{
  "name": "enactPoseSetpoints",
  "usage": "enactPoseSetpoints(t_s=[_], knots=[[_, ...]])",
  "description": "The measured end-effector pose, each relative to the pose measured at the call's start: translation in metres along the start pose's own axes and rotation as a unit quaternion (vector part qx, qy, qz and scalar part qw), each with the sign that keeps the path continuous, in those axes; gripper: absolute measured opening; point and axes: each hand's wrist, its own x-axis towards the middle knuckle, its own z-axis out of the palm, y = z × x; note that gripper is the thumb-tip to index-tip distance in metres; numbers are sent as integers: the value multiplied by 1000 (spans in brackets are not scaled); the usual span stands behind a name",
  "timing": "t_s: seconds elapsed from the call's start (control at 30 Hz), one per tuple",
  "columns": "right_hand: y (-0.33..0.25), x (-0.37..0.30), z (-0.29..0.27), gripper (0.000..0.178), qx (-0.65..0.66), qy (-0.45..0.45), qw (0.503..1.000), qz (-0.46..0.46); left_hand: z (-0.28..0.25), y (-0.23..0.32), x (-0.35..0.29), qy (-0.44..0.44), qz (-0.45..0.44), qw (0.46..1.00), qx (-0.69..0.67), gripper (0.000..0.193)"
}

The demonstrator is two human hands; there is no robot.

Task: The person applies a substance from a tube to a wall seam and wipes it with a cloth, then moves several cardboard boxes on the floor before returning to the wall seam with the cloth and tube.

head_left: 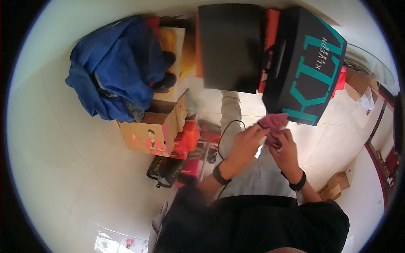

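While I watch from far away through the head camera, I see both bare hands meeting at one pink cloth (275,121), which is bunched between them over the lap. With the left hand (249,141), the fingers are bent and pinch the cloth from its left side. With the right hand (286,151), the fingers are also curled, and they grip the lower part of the same cloth. Something pale shows near the right fingers, but it is too small for me to tell what it is.

The cloth is just beside the lower corner of a big black box (291,76) with teal marks; I cannot tell whether the two are touching. To the left of this box I see a dark panel (230,48), and a red strip (270,40) is visible between them.

Each wrist wears a dark band, and below the hands are the grey trousers (253,181) and the black shirt (253,223). Further to the left, a blue fabric (120,69) lies in folds above an open cardboard box (145,137), and red packages (185,139) are next to this box. On the right side, a smaller brown carton (335,186) rests on the pale floor (327,147).
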Motion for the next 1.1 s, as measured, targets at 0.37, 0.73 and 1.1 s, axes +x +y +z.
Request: enactPoseSetpoints(t_s=[0.37, 0.73, 1.1], knots=[[-102, 76, 107, 35, -69, 6, 991, -117, -86, -86, -36, 267, -89, 957, -65, 53], [-176, 22, 13, 56, -92, -81, 967, -225, -113, 23, -79, 305, -28, 950, -64, 55], [-261, -12, -12, 67, -97, -281, 853, -429, -148, 128, -169, 458, 24, 882, 109, 33]])
